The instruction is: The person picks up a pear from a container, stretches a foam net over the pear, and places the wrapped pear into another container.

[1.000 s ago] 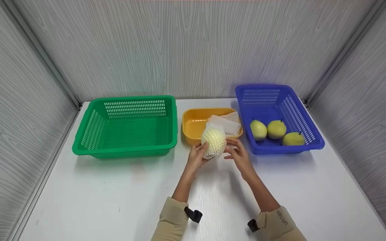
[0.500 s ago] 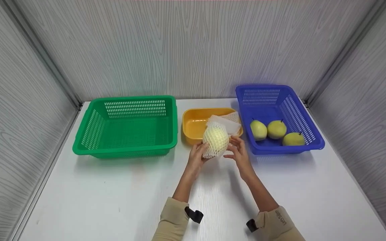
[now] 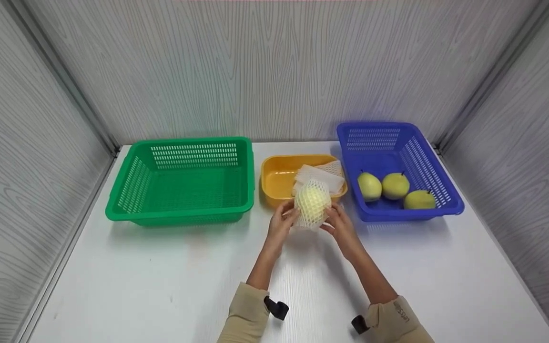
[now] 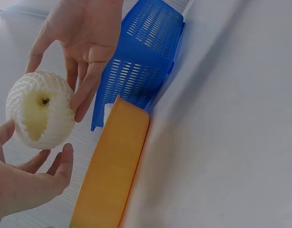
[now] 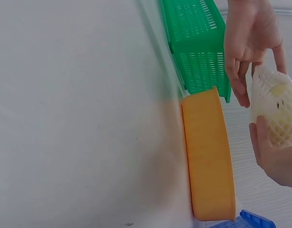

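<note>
In the head view a pale yellow pear (image 3: 312, 204) in a white foam net sleeve is held up between both hands, over the near rim of the yellow tub. My left hand (image 3: 280, 224) holds it from the left. From the right, my right hand (image 3: 342, 228) holds it with thumb and fingers. The left wrist view shows bare pear skin and the stem end (image 4: 45, 101) through the sleeve's opening. The sleeve (image 5: 261, 92) sticks out past the pear in the right wrist view. Some fingertips are hidden behind the fruit.
Behind the hands stands the yellow tub (image 3: 274, 183) with several white foam net sleeves (image 3: 324, 180). A green basket (image 3: 193, 214) is at the left. The blue basket (image 3: 374, 138) at the right holds three bare pears (image 3: 395, 186). Grey panels (image 3: 284, 71) enclose the table.
The sleeved pear has shifted slightly right and is tilted differently. My right hand has moved from loosely beside the pear to holding its right side. The baskets stay put.
</note>
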